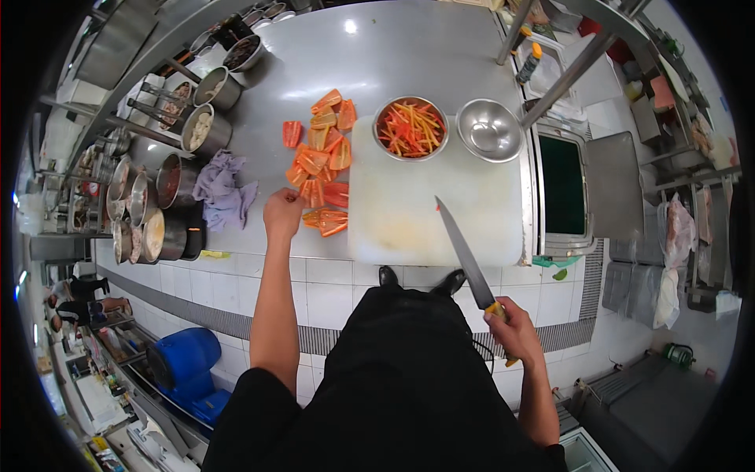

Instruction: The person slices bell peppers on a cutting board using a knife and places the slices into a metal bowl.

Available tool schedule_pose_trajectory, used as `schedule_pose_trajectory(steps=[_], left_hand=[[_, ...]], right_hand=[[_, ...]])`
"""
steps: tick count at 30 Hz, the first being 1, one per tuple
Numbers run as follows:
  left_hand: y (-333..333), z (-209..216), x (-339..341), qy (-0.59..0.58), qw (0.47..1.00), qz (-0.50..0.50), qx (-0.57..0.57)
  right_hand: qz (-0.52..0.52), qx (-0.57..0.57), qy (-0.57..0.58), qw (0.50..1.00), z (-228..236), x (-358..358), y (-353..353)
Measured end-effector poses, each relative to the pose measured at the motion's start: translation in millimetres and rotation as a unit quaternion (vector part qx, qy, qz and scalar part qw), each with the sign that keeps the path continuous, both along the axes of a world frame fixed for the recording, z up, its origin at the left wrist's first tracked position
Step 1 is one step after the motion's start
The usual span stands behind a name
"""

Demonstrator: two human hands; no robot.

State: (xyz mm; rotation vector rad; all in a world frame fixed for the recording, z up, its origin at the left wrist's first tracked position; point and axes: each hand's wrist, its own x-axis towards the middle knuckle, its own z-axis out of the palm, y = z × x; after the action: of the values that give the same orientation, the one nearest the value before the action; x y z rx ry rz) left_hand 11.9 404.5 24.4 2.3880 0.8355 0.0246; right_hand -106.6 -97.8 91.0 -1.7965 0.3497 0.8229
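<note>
My right hand (pixel 515 330) is wrapped round the yellow handle of a long kitchen knife (pixel 464 252). The blade points up and left, its tip over the white cutting board (pixel 480 208), with a tiny red bit at the tip. My left hand (pixel 283 214) is closed beside the pile of orange and red pepper pieces (pixel 314 160) on the steel table left of the board. Whatever its fingers hold is hidden. On the board's far part stands a steel bowl (pixel 378 141) filled with red and orange pepper strips (pixel 410 126). An empty steel bowl (pixel 491 130) is to its right.
A crumpled lilac cloth (pixel 223 187) lies on the table's left side. Beyond it are several steel pots of food (pixel 206 130). A metal post (pixel 570 77) rises at the right, near an open dark-green compartment (pixel 563 185). The table's front edge runs close to my body.
</note>
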Motion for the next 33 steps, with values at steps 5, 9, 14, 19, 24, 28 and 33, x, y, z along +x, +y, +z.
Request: schedule_pose_trajectory(steps=[5, 9, 14, 19, 24, 28, 33], left_hand=[[-140.9, -4.2, -38.7, -0.059, 0.986, -0.131, -0.080], [-176.2, -4.5, -41.6, 0.042, 0.983, -0.157, -0.086], [-156.2, 2.2, -54.2, -0.060, 0.950, -0.307, -0.008], [-148.3, -3.1, -43.2, -0.056, 0.887, -0.453, 0.070], [-155.7, 6.7, -40.5, -0.028, 0.887, -0.456, 0.068], [-156.9, 5.2, -36.1, -0.036, 0.887, -0.455, 0.076], [-157.8, 8.4, -32.4, -0.035, 0.888, -0.455, 0.065]], right_hand=[[0.070, -0.008, -0.013, 0.997, -3.2, 9.2, 24.1], [0.134, -0.156, -0.252, 0.946, -4.6, 2.0, 31.9], [0.176, -0.221, -0.216, 0.934, -12.2, 2.2, 21.5], [0.162, -0.197, -0.236, 0.938, -12.0, -7.4, 28.4], [0.232, -0.206, -0.218, 0.925, -11.7, -11.3, 31.1], [0.273, -0.206, -0.202, 0.918, 5.6, -13.6, 35.5], [0.301, -0.222, -0.194, 0.907, 30.5, -9.4, 38.8]])
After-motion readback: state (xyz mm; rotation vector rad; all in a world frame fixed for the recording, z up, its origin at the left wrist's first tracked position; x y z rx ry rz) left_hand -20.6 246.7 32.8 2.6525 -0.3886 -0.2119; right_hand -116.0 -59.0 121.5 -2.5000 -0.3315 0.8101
